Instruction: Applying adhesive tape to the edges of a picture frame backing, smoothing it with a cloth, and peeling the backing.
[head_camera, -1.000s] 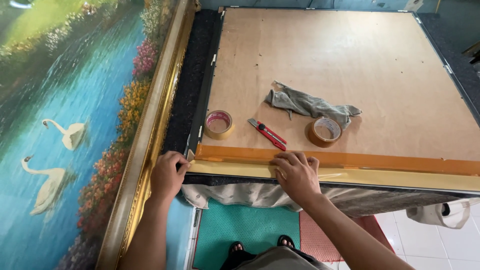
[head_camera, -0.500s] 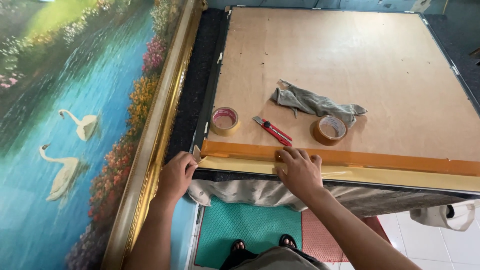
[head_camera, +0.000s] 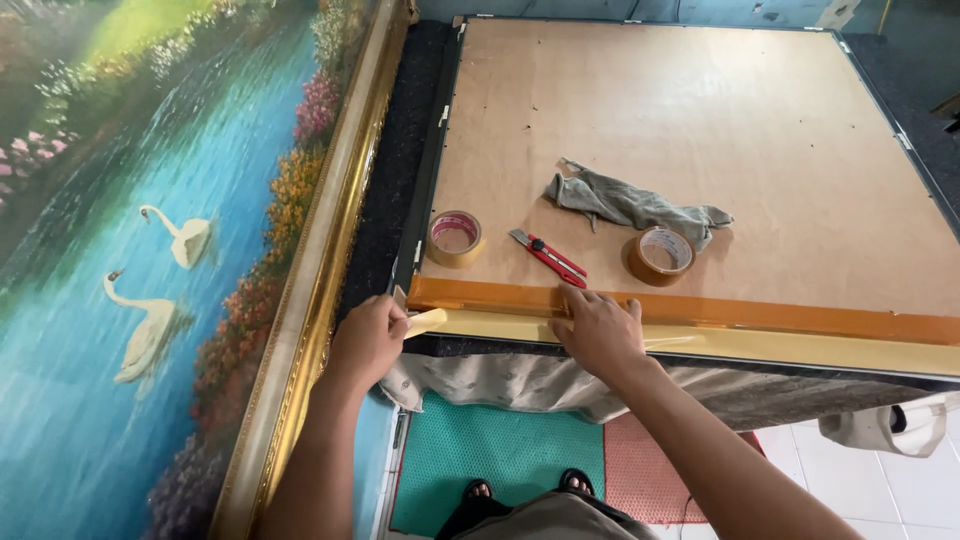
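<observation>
Head view, looking down on brown backing board (head_camera: 690, 130) laid flat on counter (head_camera: 400, 170). Left hand (head_camera: 368, 340) now pinched shut on pale loose end of tape strip (head_camera: 700, 315) at near-left corner of board; half a second ago flat on that corner, fingers spread, no end lifted. Right hand (head_camera: 598, 328) slid slightly leftward along near edge, fingers extended and together, palm pressing down on orange strip, gripping nothing. Strip itself running along whole near edge of board, from left corner off toward right, lying flat past right hand, raised only at pinched tip. Judged from this: end being peeled or tensioned while rest held in place, edge sealing under way at left corner. On board beyond strip, unmoved: pink-cored tape roll (head_camera: 455, 238), red utility knife (head_camera: 548, 257), brown tape roll (head_camera: 661, 255), grey rag (head_camera: 625, 203). Gilt-framed swan painting (head_camera: 150, 260) just left of counter.
</observation>
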